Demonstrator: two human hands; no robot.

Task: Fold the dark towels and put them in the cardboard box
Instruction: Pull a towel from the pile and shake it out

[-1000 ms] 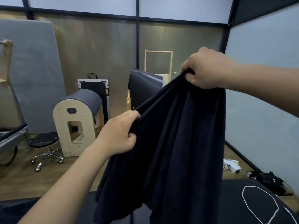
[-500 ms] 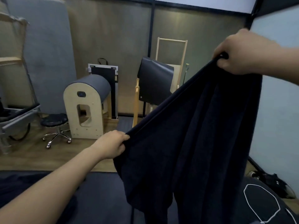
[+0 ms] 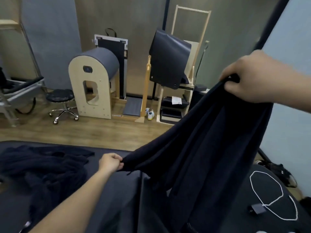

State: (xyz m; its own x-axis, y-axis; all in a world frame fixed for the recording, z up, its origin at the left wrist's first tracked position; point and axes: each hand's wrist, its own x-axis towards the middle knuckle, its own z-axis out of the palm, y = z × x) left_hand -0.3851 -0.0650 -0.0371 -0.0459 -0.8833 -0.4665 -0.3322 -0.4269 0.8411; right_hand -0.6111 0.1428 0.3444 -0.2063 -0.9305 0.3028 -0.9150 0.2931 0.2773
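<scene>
A dark navy towel hangs stretched between my two hands. My right hand grips its upper corner high at the right. Low near the middle, my left hand pinches the other corner of the same edge just above the dark padded surface. The towel's lower part droops onto that surface. A heap of other dark towels lies crumpled at the left. The cardboard box is not in view.
Beyond the padded surface is wooden floor with a wooden arched barrel, a rolling stool, a wooden frame with a dark pad and a shelf unit. A white cord loop lies at the right.
My left hand has dropped down and left toward the padded surface, spreading the towel's edge wider. The right hand moved lower and right. The view tilted down, showing the towel heap.
</scene>
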